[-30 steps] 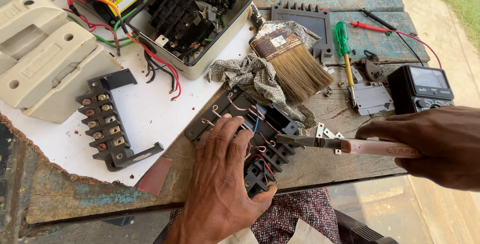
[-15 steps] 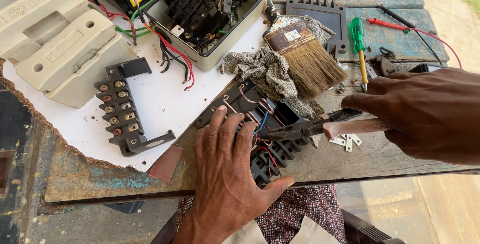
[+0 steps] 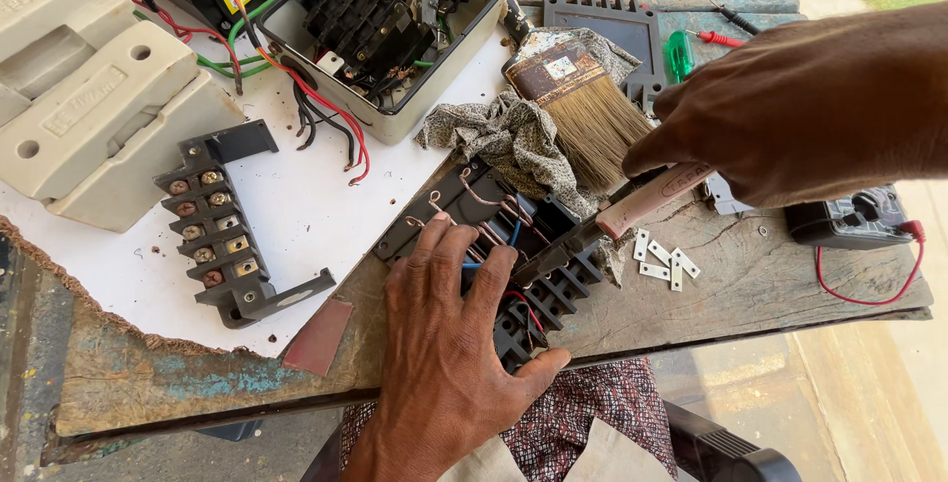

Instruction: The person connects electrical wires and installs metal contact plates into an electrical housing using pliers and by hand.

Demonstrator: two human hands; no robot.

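Note:
My left hand (image 3: 444, 354) lies flat on a black finned terminal block (image 3: 538, 280) with copper links and thin wires, pinning it to the wooden bench. My right hand (image 3: 800, 112) grips the pink handle of a pair of pliers (image 3: 647, 200). The dark jaws of the pliers reach down-left onto the block, just right of my left fingertips. A patterned rag (image 3: 513, 136) lies behind the block.
A second black terminal block (image 3: 222, 235) rests on a white sheet (image 3: 326, 196). Behind it are an open grey box of wired parts (image 3: 395, 28), a cream casing (image 3: 89, 107), a paintbrush (image 3: 583, 107), a green screwdriver (image 3: 679, 52) and a meter (image 3: 849, 220). Small white tabs (image 3: 662, 260) lie by the block.
My right hand has moved left and closer with the pliers, bringing the jaws onto the block. My left hand stays pressed on the block.

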